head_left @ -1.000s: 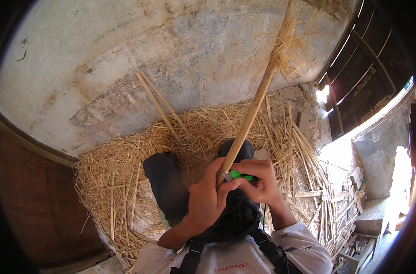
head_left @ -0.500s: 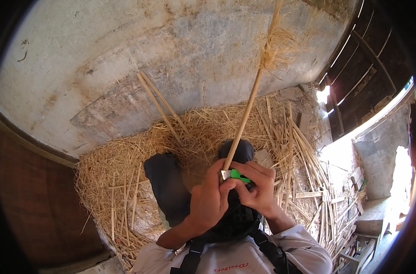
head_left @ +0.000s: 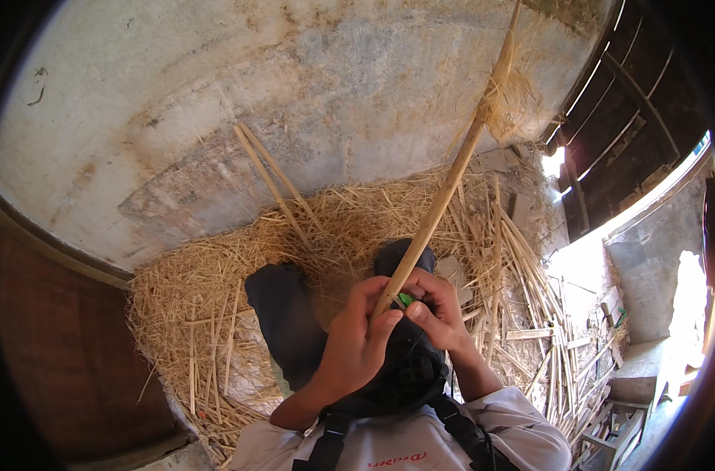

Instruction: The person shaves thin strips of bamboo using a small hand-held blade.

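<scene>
My left hand (head_left: 353, 349) is closed around the lower part of a long pale bamboo stick (head_left: 447, 185), which slants up and right, with frayed fibres (head_left: 511, 105) near its upper part. My right hand (head_left: 446, 323) holds a small green-handled cutter (head_left: 407, 300) against the stick, beside the left thumb; most of it is hidden in the fingers, and its metal tip barely shows. Both hands sit over my dark-clad legs (head_left: 283, 310), with black straps (head_left: 330, 447) over the light shirt below them.
Straw and split sticks (head_left: 200, 310) cover the floor around my legs. Two sticks (head_left: 271, 177) lean on the stained concrete wall (head_left: 216, 86). A brown board (head_left: 63, 337) is at left, dark slatted panels (head_left: 628, 110) at upper right, and a small wooden frame (head_left: 612, 436) at lower right.
The stick's upper end swung left half a second ago and now leans further right again. The green cutter has turned and is more hidden in my right hand.
</scene>
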The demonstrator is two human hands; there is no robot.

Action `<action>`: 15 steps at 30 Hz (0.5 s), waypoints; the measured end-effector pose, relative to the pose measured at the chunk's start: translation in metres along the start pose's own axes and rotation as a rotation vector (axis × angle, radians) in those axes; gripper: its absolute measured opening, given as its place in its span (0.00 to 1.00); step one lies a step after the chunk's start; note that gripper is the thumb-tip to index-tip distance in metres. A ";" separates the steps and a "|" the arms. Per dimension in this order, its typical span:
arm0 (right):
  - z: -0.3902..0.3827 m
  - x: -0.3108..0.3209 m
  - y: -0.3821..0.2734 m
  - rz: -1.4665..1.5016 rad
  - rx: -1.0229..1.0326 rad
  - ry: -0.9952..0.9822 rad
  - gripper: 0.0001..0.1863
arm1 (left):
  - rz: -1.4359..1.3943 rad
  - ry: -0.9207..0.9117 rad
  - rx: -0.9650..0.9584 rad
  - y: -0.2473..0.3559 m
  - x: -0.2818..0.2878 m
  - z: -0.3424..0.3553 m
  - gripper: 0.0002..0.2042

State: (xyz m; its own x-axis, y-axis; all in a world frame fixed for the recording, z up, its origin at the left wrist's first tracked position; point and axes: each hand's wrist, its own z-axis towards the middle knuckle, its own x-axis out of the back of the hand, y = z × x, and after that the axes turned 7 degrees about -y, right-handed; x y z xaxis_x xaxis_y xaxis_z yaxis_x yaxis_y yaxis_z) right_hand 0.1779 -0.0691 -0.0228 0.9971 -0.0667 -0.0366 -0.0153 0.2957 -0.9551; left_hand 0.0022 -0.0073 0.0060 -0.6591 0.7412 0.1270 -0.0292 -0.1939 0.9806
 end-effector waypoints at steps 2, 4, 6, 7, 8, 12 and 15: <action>0.000 -0.001 0.006 0.020 0.053 0.004 0.28 | -0.049 -0.017 -0.008 -0.004 0.000 0.003 0.17; -0.010 0.012 0.017 0.044 0.046 -0.003 0.31 | 0.012 0.012 -0.053 -0.006 0.000 0.004 0.18; -0.012 0.017 0.017 0.070 0.038 -0.001 0.34 | 0.022 0.033 -0.055 -0.006 0.001 0.004 0.19; -0.009 0.017 0.011 0.084 0.033 0.006 0.35 | 0.001 0.039 -0.034 -0.005 0.002 0.003 0.20; -0.008 0.017 0.008 0.098 0.029 0.013 0.35 | -0.020 0.044 -0.014 -0.005 0.003 0.003 0.20; -0.007 0.011 0.010 -0.155 0.089 0.020 0.35 | 0.004 0.051 -0.058 -0.010 0.006 0.002 0.23; -0.004 0.010 0.017 -0.296 0.185 -0.018 0.31 | 0.016 0.064 -0.086 -0.010 0.007 0.005 0.25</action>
State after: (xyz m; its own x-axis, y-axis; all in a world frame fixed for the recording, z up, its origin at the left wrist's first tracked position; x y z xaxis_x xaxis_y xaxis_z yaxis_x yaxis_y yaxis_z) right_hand 0.1872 -0.0690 -0.0407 0.9575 -0.1588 0.2408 0.2867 0.4336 -0.8543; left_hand 0.0019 0.0030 -0.0019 -0.7063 0.6958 0.1304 -0.0804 -0.2618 0.9618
